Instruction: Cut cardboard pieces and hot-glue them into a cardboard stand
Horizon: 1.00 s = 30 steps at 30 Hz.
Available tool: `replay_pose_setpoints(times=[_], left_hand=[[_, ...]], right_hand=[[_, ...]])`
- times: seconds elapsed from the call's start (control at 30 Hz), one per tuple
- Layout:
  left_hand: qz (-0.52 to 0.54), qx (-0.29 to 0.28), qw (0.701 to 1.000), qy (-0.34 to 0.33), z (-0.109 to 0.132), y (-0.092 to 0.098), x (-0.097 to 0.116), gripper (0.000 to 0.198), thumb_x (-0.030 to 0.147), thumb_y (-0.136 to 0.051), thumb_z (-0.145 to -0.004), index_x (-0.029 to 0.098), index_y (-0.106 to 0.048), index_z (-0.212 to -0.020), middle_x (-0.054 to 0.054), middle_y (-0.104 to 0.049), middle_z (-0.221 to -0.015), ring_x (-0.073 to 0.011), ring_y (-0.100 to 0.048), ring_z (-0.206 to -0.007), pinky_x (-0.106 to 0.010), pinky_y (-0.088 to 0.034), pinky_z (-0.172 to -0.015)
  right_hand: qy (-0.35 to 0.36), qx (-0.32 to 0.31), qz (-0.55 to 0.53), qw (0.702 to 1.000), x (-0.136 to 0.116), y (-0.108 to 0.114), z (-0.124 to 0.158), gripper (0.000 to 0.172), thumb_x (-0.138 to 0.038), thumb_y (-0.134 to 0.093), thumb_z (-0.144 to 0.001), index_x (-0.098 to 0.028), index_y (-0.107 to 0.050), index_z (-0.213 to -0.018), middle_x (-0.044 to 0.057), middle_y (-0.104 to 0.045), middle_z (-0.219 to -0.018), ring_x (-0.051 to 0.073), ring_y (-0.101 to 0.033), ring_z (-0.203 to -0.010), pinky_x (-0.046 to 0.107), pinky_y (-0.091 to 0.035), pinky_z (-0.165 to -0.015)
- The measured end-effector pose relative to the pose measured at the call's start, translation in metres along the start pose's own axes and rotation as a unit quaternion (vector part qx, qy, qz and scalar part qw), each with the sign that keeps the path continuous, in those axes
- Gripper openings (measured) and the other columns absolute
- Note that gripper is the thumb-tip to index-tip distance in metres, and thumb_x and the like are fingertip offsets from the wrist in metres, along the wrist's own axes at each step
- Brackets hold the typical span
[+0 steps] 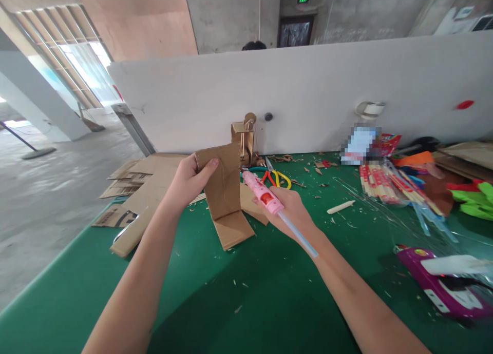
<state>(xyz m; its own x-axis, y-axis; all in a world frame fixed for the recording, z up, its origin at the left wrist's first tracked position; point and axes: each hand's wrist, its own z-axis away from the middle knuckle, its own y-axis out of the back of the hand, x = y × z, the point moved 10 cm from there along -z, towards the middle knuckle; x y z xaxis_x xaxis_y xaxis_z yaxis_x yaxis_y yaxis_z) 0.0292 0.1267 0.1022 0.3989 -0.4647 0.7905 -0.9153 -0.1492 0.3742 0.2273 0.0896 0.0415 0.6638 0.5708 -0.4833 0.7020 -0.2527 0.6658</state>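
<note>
My left hand (194,178) grips the upper left edge of a folded cardboard piece (225,187), thumb on its near face. The piece stands upright, with its lower flap bent out flat toward me on the table. In my right hand (287,205) is a pink hot glue gun (265,194), a clear glue stick (298,235) poking from its rear. Its front end is close to the right side of the cardboard. Behind stands a small cardboard structure (248,141) with a round top. Scissors with yellow handles (284,179) and red-handled pliers (268,177) lie just beyond the glue gun.
Cardboard sheets (154,190) are stacked at the left edge of the green table (215,302). On the right lie wrapped chopsticks (379,182), a phone (360,144) and a purple power strip (439,282). A white partition (308,97) closes off the back. Scraps are scattered about.
</note>
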Motion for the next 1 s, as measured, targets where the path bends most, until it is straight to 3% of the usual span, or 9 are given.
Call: replay_pose_setpoints(times=[0.17,0.33,0.47,0.83,1.0], left_hand=[[-0.002,-0.001,1.0,0.01,0.0,0.0,-0.001,0.037,0.046,-0.059,-0.08,0.014,-0.064,-0.097,-0.006,-0.069,-0.088,-0.023,-0.063,-0.08,-0.028,-0.049,-0.059],[0.01,-0.001,1.0,0.012,0.001,-0.001,0.0,0.034,0.046,-0.06,-0.08,0.016,-0.064,-0.095,-0.006,-0.07,-0.093,-0.0225,-0.064,-0.081,-0.028,-0.05,-0.06],[0.011,-0.003,1.0,0.017,0.001,-0.001,0.0,0.033,0.045,-0.06,-0.08,0.016,-0.064,-0.094,-0.007,-0.07,-0.093,-0.0235,-0.065,-0.082,-0.029,-0.051,-0.061],[0.004,0.002,1.0,0.022,0.002,0.0,0.0,0.031,0.044,-0.06,-0.079,0.017,-0.064,-0.093,-0.006,-0.07,-0.088,-0.0234,-0.066,-0.081,-0.03,-0.054,-0.06],[0.002,0.002,1.0,0.022,0.002,0.0,0.001,0.032,0.044,-0.06,-0.079,0.016,-0.064,-0.094,-0.006,-0.07,-0.09,-0.0238,-0.065,-0.082,-0.029,-0.054,-0.059]], right_hand=[[-0.004,-0.006,-0.004,1.0,0.001,-0.003,0.001,0.021,-0.026,-0.057,-0.08,-0.021,-0.043,-0.064,-0.003,-0.049,-0.061,0.011,-0.046,-0.055,0.023,-0.031,-0.053],[-0.008,-0.029,-0.032,0.999,0.002,-0.012,0.007,0.004,-0.023,-0.055,-0.082,-0.02,-0.057,-0.08,-0.002,-0.055,-0.066,0.012,-0.05,-0.058,0.022,-0.033,-0.055],[-0.01,-0.034,-0.044,0.998,0.0,-0.013,0.009,0.007,-0.023,-0.056,-0.081,-0.021,-0.061,-0.086,-0.001,-0.06,-0.071,0.013,-0.052,-0.062,0.022,-0.034,-0.056],[-0.03,-0.04,-0.014,0.999,0.01,-0.021,0.013,0.011,-0.023,-0.058,-0.078,-0.02,-0.053,-0.069,0.0,-0.059,-0.069,0.013,-0.052,-0.061,0.023,-0.035,-0.057],[-0.031,-0.058,0.005,0.998,0.014,-0.028,0.014,0.01,-0.023,-0.057,-0.078,-0.019,-0.054,-0.07,0.001,-0.061,-0.069,0.014,-0.055,-0.062,0.023,-0.035,-0.058]])
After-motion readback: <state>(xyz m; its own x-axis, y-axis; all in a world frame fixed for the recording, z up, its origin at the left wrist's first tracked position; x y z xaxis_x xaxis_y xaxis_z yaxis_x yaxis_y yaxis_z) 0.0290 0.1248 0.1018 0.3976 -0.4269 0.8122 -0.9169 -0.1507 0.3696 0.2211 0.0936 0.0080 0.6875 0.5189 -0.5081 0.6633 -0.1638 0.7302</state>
